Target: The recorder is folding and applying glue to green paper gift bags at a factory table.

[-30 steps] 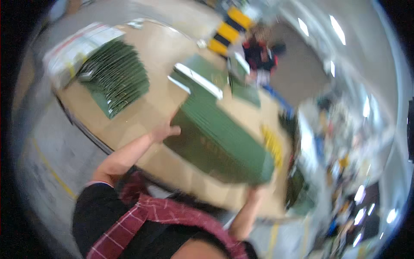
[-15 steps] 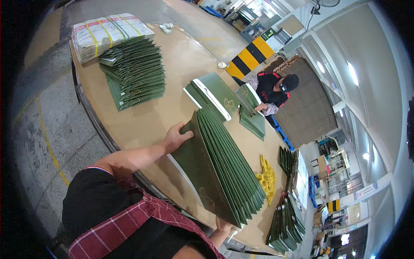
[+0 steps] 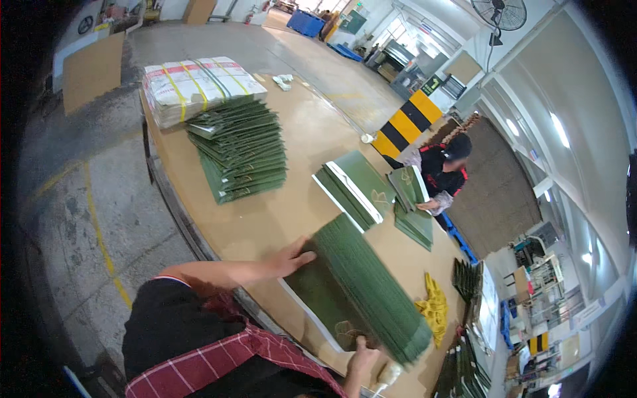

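Note:
My left hand (image 3: 292, 257) is closed around the upper left edge of a thick stack of flat green paper bags (image 3: 371, 292). At the stack's lower end my right hand (image 3: 363, 358) grips it, thumb on the near side. The bags are pressed close together and tilted over the table. Below them lies a green sheet with a white edge (image 3: 302, 308) and a gold line drawing, partly covered by the stack. A white bottle-like thing (image 3: 389, 375) is beside my right hand.
Fanned green bags (image 3: 242, 152) lie at the far left by a strapped white bundle (image 3: 199, 86). Across the brown table (image 3: 249, 225), a co-worker (image 3: 443, 169) handles green bags. A yellow cloth (image 3: 432, 308) and more bags (image 3: 464, 365) are at the right.
The bags in my hands were fanned apart and are now squeezed together, with the stack turned more face-up. The view has shifted, so the scene sits lower and further right.

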`<move>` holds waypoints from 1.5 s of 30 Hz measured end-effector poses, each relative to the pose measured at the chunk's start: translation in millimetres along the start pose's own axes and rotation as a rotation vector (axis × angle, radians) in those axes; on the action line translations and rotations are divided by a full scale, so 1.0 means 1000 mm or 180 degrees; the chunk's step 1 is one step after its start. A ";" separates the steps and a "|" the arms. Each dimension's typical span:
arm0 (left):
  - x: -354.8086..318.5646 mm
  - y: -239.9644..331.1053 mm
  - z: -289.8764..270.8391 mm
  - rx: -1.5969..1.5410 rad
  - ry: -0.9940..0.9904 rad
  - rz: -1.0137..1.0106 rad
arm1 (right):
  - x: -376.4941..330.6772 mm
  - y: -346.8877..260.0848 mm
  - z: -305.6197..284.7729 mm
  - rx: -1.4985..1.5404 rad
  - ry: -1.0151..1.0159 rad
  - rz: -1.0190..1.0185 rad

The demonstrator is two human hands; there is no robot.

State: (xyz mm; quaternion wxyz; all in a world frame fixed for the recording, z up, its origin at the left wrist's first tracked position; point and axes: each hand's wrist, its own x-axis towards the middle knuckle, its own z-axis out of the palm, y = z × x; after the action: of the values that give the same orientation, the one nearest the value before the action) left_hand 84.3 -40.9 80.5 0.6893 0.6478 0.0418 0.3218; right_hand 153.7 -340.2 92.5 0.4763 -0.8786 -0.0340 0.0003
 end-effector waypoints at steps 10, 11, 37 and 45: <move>0.007 -0.097 0.011 0.1113 -0.0110 -0.1864 | 0.065 0.076 0.027 -0.0650 -0.0444 0.0435; -0.007 -0.098 0.017 0.2171 -0.0032 -0.0827 | 0.084 0.110 0.027 -0.0690 -0.0431 0.0398; -0.108 -0.065 -0.008 0.3898 -0.2071 0.1239 | 0.141 -0.111 0.162 -0.2753 -0.0854 -0.2196; -0.089 -0.019 -0.011 0.3374 -0.1907 0.1518 | 0.196 -0.145 0.133 -0.2225 -0.1294 -0.1515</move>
State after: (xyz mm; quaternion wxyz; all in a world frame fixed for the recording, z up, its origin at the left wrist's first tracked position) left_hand 16.1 -75.0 29.8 0.1681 0.9530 -0.1439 0.2071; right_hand 336.4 -138.6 147.4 0.1224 -0.9362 -0.3253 0.0517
